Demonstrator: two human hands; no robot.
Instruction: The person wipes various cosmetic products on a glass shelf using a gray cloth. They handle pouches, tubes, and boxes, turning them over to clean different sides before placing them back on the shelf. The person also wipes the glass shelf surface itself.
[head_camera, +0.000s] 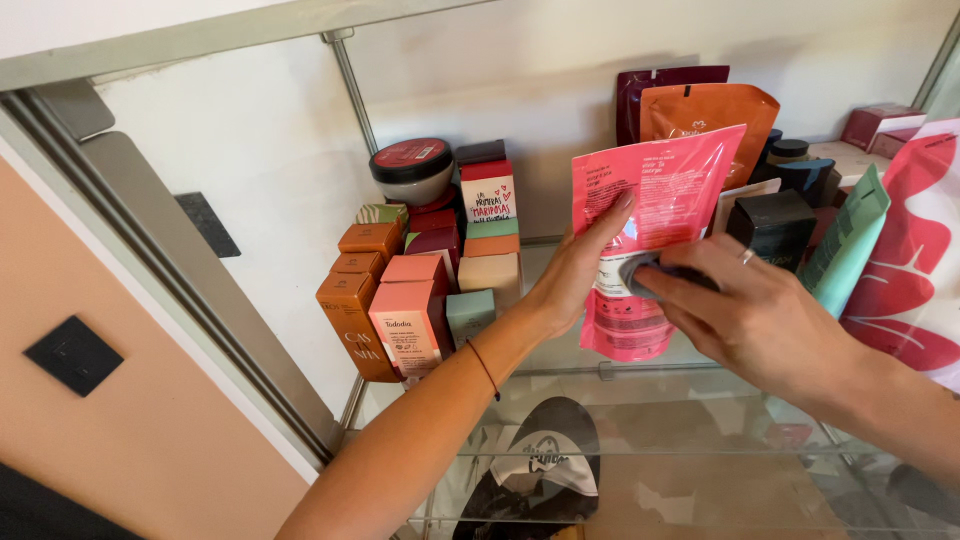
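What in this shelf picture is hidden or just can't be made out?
Head view, the only one:
- The pink pouch: its middle is covered by the right hand, its left edge by the left hand.
- The small grey thing under the right fingers: mostly covered, kind unclear.
- The orange pouch and dark red pouch: lower parts hidden behind the pink one.
- The pink-and-white bag: cut off by the right edge.

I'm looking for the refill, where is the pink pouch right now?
In the head view, centre-right: the pink pouch stands between both hands, before the orange pouch, on the glass shelf.
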